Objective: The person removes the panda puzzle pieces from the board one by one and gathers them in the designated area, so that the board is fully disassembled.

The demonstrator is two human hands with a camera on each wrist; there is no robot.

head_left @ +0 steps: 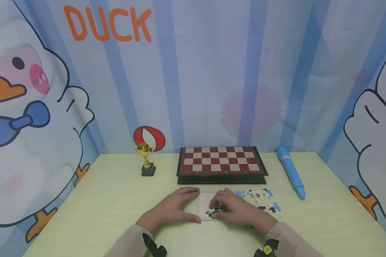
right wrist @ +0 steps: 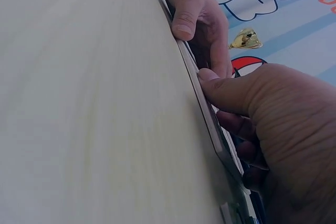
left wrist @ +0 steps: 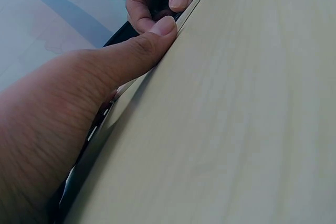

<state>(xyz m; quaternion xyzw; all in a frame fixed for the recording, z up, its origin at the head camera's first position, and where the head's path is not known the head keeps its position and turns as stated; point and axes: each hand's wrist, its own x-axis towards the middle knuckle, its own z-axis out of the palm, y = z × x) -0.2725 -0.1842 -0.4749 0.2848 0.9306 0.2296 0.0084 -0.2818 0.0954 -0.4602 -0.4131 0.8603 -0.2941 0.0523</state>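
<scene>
On the table in front of me lies a flat white puzzle tray [head_left: 203, 201]. My left hand [head_left: 173, 207] rests at its left edge, thumb and fingers fairly straight and spread apart. With curled fingers and thumb, my right hand [head_left: 236, 207] pinches a puzzle piece [head_left: 209, 212] with green, white and black print, low over the tray. Part of that piece is hidden by the fingers. In the right wrist view, the thumb of the right hand [right wrist: 283, 103] lies close to the tray's edge [right wrist: 202, 103]. More panda-print puzzle pieces [head_left: 260, 193] lie right of the tray, partly behind the right hand.
A red-and-white checkered board [head_left: 222, 160] on a black case stands behind the tray. To its left is a small gold trophy [head_left: 144, 157]; to its right lies a blue pen-shaped stick [head_left: 291, 173]. A duck-print curtain [head_left: 206, 78] closes off the back and sides.
</scene>
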